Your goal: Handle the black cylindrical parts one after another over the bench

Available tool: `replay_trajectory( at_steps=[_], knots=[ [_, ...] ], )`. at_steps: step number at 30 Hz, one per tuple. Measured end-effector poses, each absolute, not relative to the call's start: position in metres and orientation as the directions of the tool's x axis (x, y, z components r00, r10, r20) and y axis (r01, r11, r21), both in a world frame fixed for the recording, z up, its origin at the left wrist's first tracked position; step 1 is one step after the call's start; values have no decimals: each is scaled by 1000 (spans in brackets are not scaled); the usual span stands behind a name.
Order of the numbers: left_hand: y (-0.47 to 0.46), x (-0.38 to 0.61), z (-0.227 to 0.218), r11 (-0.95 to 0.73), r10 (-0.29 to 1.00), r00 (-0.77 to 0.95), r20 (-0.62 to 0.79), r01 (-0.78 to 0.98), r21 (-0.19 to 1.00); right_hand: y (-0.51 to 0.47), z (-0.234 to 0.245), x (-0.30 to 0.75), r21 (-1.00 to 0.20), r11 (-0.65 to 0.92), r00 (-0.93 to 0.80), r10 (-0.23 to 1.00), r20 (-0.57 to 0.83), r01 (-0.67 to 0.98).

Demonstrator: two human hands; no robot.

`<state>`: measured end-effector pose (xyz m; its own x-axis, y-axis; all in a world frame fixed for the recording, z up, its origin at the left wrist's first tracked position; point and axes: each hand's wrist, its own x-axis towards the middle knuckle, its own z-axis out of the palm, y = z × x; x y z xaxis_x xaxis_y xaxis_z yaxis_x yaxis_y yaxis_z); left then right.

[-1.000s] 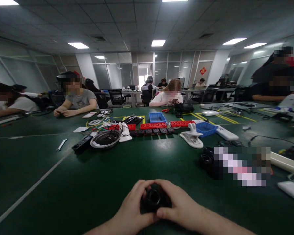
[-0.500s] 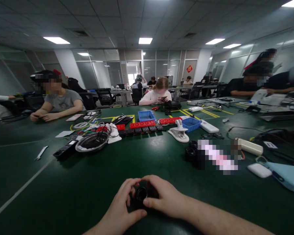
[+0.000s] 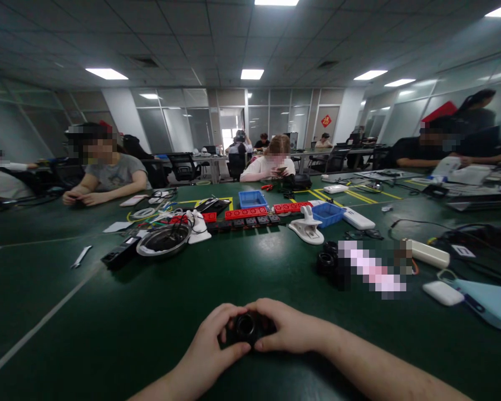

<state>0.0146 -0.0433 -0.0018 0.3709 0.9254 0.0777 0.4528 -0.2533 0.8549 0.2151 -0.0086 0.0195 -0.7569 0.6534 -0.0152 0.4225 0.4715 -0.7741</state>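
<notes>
A small black ring-shaped part (image 3: 246,328) rests low over the green table (image 3: 108,312), close to me. My left hand (image 3: 215,342) wraps it from the left with thumb and fingers. My right hand (image 3: 290,331) clasps it from the right, fingers curled over the top. Both hands grip the same part, and its round opening faces the camera. More black rings (image 3: 328,260) lie further out to the right.
A metal bowl (image 3: 163,240), black and red socket strips (image 3: 250,217), blue bins (image 3: 326,213), a white clamp (image 3: 307,228), a wrench (image 3: 81,256) and white and pale-blue devices (image 3: 442,292) lie on the table. Other people sit along the far and side edges.
The view has swung slightly, first left then back right. My hands stay closed around the black ring, with fingers shifting a little around it.
</notes>
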Motion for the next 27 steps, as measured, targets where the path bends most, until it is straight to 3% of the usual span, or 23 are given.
replay_trajectory(
  at_steps=[4, 9, 16, 21, 27],
  knots=[
    [-41, 14, -2, -262, 907, 413, 81, 403, 877, -4, 20, 212, -693, 541, -770, 637, -33, 477],
    [-40, 14, 0, -237, 906, 420, 55, 395, 887, -1, 16, 210, -682, 551, -774, 633, -35, 481],
    [-43, 20, 1, -211, 937, 347, 33, 487, 848, -10, 14, 199, -602, 439, -599, 797, -83, 667],
    [-43, 23, -1, -162, 965, 262, 20, 535, 829, -19, 6, 188, -489, 423, -476, 879, 17, 763],
    [-42, 18, -1, -234, 924, 380, 37, 487, 841, -14, 15, 203, -654, 541, -701, 713, 25, 528]
  ],
)
